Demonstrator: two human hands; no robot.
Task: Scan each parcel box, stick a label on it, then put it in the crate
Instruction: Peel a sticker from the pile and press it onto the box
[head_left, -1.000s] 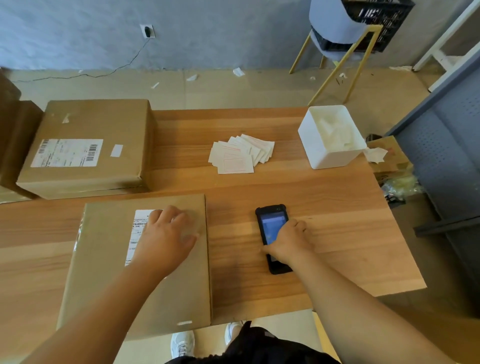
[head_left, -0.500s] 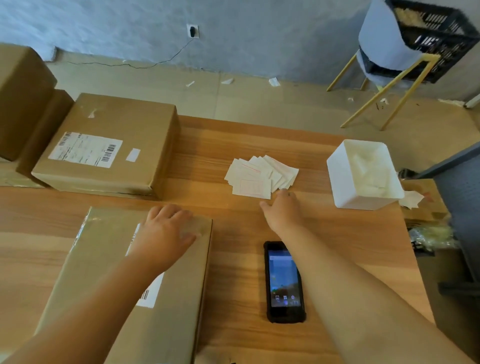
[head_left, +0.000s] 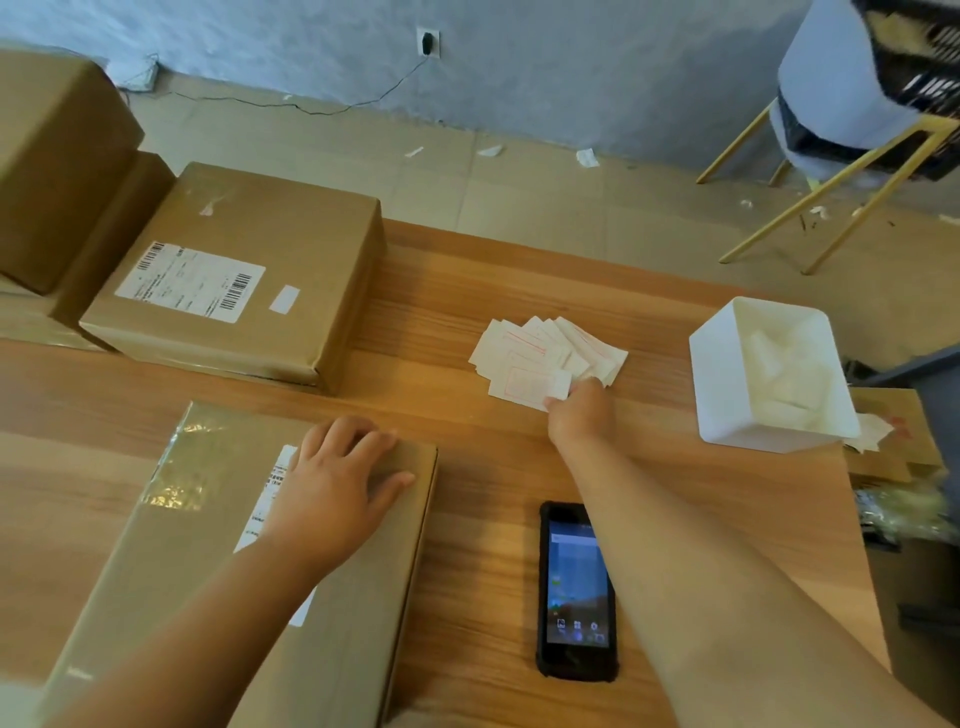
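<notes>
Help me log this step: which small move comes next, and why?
Probably lift the front label off the fanned pile and carry it to the near parcel box. The right hand pinches that label's corner, the handheld scanner lies on the table, and the left hand rests flat on the box.

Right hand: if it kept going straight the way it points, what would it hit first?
The fanned labels: the right hand touches their near edge, seemingly pinching one. Beyond lies bare table, though depth is unclear.

Right hand (head_left: 579, 415) pinches a label (head_left: 560, 385); left hand (head_left: 332, 488) rests on parcel box (head_left: 208, 545).
</notes>
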